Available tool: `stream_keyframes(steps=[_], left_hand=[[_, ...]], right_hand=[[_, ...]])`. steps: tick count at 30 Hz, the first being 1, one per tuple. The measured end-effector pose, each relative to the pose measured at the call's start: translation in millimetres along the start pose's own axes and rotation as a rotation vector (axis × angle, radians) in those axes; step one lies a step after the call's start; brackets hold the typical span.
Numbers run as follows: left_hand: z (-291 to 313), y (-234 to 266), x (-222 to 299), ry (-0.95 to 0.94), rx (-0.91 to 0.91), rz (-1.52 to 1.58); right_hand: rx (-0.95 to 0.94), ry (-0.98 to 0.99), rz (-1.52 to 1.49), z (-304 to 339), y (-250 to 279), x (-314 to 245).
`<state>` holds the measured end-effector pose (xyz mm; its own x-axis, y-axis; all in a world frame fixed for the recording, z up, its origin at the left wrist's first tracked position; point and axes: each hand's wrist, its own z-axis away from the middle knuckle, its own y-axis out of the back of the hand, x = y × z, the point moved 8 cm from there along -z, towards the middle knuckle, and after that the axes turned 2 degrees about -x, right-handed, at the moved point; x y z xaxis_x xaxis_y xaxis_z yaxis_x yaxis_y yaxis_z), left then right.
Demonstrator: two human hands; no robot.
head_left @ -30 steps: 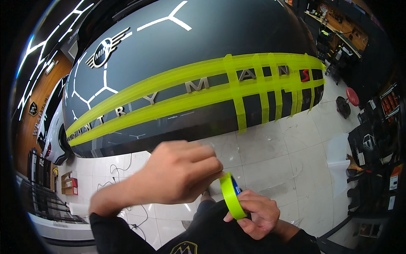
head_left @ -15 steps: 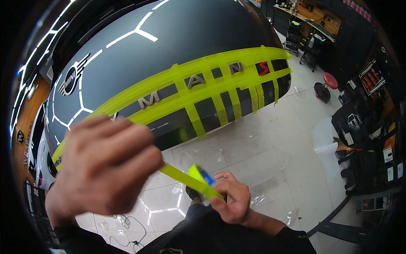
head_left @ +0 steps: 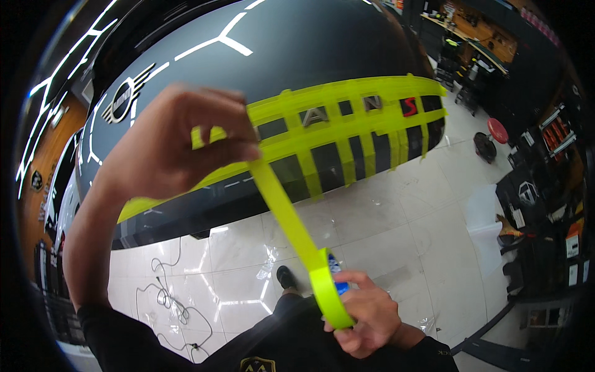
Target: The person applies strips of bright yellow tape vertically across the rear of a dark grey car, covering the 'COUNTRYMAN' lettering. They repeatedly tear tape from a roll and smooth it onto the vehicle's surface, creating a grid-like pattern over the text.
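Observation:
My left hand (head_left: 170,146) is raised in front of the dark grey car panel (head_left: 297,46), thumb and fingers pinching the free end of a yellow-green strip of masking tape (head_left: 284,211). Lower down and to the right, near my body, my right hand (head_left: 370,313) grips the roll of masking tape (head_left: 328,294), which has a blue and dark inner core. Between the two hands the strip runs straight and taut. Long bands of the same tape (head_left: 347,131) frame the silver letters (head_left: 313,117) and a red letter (head_left: 409,107) on the panel. My left hand hides part of that row.
A winged round emblem (head_left: 126,96) sits on the panel at left. Below the car, a grey cable (head_left: 167,297) lies looped on the tiled floor (head_left: 248,266). A red-topped stool (head_left: 497,130), a workbench (head_left: 471,43) and dark bags (head_left: 524,186) stand at right.
My left hand has moved up and to the right, drawing out a longer strip. My right hand and the roll have shifted slightly down and right, and the view has moved a little.

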<state>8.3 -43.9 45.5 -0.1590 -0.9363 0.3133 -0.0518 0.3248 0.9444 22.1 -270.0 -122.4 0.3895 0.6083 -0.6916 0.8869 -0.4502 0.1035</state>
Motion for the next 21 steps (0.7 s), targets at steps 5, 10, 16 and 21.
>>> stream_keyframes(steps=[5,10,16,21], left_hand=[[-4.3,13.3,-6.4,-0.022,0.050,-0.101],[-14.0,27.5,0.3,-0.129,0.040,-0.382],[-9.8,21.5,-12.6,-0.063,0.072,-0.480],[-6.0,35.8,-28.0,-0.029,0.141,-0.233]], right_hand=[[0.144,-0.282,-0.156,4.5,-16.2,31.7],[0.231,-0.629,-0.344,11.8,-32.2,90.3],[0.222,-0.736,-0.414,17.9,-43.3,118.7],[0.181,-0.555,-0.345,17.4,-32.8,90.6]])
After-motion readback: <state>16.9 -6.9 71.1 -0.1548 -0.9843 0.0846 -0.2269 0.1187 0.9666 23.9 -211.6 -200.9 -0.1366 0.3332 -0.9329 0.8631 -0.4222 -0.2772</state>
